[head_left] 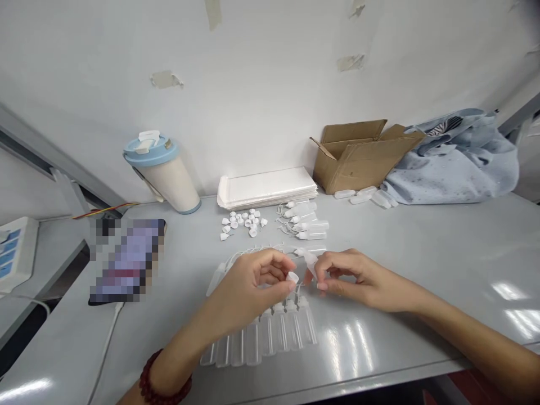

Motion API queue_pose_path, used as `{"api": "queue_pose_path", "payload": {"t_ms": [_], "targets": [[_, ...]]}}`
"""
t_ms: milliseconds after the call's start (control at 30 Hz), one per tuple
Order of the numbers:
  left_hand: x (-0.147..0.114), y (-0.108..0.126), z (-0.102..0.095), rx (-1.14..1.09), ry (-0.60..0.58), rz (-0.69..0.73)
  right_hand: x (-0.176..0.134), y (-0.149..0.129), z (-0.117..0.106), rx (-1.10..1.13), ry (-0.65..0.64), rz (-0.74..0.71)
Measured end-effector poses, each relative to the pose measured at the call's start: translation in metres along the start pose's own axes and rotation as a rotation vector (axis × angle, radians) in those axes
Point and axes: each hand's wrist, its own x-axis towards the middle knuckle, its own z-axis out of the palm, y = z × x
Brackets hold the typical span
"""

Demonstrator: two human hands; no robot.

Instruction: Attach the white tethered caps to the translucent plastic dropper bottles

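Observation:
Between the thumb and fingers of my left hand (255,284) is a small white cap (292,277), its open side facing up and to the right. My right hand (358,278) pinches a translucent squeeze bottle (311,261), its narrow end pointing up and left; the fingers cover part of it. Cap and bottle are apart. Below my hands lies a row of clear bottles (270,332) with white tops, partly behind my left wrist. More capped bottles (310,226) with thin tubes lie beyond my hands, beside a cluster of loose white caps (244,219).
At the wall stand a blue-lidded tumbler (169,177), a stack of white padded envelopes (265,188) and an open cardboard box (363,163). Several loose bottles (365,195) lie before the box, near a blue cloth bag (455,169). A phone (130,261) with a cable lies left.

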Motion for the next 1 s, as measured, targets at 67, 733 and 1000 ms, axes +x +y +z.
{"api": "queue_pose_path", "payload": {"t_ms": [67,733,1000], "targets": [[0.0002,-0.0003,0.0034,0.001,0.026,-0.030,-0.0004,0.0013,0.0021,0.088,-0.012,0.012],[-0.0018,0.0036,0.0016,0.125,0.103,0.036,0.0007,-0.0020,0.0073,0.426,-0.144,0.095],[-0.0019,0.0048,0.0077,0.071,-0.022,0.014,-0.0003,-0.0015,0.0097,0.338,-0.123,0.082]]}}
